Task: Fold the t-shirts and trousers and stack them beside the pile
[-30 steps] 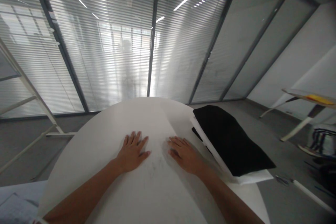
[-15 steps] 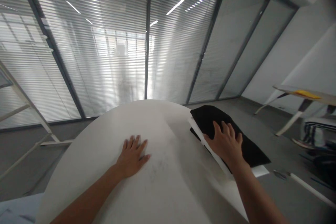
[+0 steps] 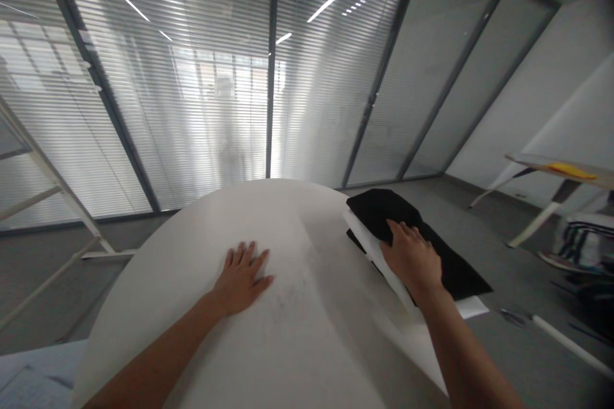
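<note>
Your left hand (image 3: pixel 242 279) lies open and flat on a broad white sheet (image 3: pixel 292 339), gripping nothing, while your right hand (image 3: pixel 412 257) rests open on a folded black cloth (image 3: pixel 455 276) at the sheet's far right, its fingers together and no clear pinch showing. The cloth sits on a white layer (image 3: pixel 369 246) whose edge pokes out beside your right palm. If your right hand drags, the cloth could slide off that layer and over the right edge of the rounded white tabletop (image 3: pixel 134 297), and pressure from both hands could crease the sheet. Nothing stands between your hands. Off the right edge, a small metal tool (image 3: pixel 511 316) and a white rod (image 3: pixel 570 345) lie on the floor where a fallen cloth could land. A white stepladder (image 3: pixel 50 172) stands well apart on the left.
</note>
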Demonstrator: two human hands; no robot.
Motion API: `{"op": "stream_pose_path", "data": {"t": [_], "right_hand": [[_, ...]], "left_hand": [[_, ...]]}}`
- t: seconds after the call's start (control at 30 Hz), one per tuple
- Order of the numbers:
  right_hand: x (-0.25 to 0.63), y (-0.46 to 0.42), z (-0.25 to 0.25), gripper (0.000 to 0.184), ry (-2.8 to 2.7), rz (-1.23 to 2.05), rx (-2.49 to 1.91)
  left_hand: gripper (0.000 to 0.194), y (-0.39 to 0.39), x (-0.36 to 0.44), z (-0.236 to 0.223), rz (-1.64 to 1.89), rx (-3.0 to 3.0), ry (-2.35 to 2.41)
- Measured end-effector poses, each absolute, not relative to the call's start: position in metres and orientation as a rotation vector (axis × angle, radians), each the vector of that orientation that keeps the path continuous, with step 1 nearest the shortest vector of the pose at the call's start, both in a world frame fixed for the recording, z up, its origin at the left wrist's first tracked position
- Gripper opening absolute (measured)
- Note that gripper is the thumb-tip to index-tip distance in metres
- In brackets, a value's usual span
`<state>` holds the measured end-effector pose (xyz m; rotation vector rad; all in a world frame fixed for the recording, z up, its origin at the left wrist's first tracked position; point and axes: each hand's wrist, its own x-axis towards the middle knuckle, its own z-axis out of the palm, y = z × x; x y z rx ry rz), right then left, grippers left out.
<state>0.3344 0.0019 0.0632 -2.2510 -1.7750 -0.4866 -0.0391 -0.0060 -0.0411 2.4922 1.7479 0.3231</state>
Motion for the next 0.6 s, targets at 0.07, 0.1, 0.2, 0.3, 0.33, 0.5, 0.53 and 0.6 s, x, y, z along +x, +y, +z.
{"op": "stream_pose_path", "data": {"t": [0.07, 0.1, 0.2, 0.3, 0.33, 0.5, 0.53, 0.6], "right_hand": [[0.338, 0.001, 0.079, 0.050, -1.702, -0.392, -2.246], [0.339, 0.001, 0.088, 0.050, -1.655, -0.363, -2.247], [0.344, -0.003, 0.117, 0.048, -1.536, -0.343, -2.210], [0.342, -0.015, 0.147, 0.044, -1.461, -0.290, -2.056], [0.339, -0.021, 0.156, 0.043, -1.445, -0.258, -1.960], [0.311, -0.047, 0.189, 0.021, -1.356, 0.316, -1.485], [0.303, -0.049, 0.191, 0.017, -1.332, 0.515, -1.373], [0.287, -0.049, 0.190, 0.015, -1.272, 0.908, -1.167]], "left_hand": [[0.067, -0.006, -0.039, -0.041, 0.332, 2.489, 1.745], [0.067, -0.006, -0.039, -0.040, 0.343, 2.486, 1.745], [0.065, -0.007, -0.038, -0.041, 0.392, 2.479, 1.739], [0.065, -0.006, -0.039, -0.041, 0.423, 2.454, 1.706], [0.064, -0.005, -0.039, -0.041, 0.437, 2.432, 1.692], [0.055, 0.000, -0.043, -0.025, 0.866, 2.075, 1.489], [0.054, 0.001, -0.044, -0.019, 1.011, 1.924, 1.395], [0.053, -0.001, -0.047, -0.005, 1.243, 1.564, 1.156]]}}
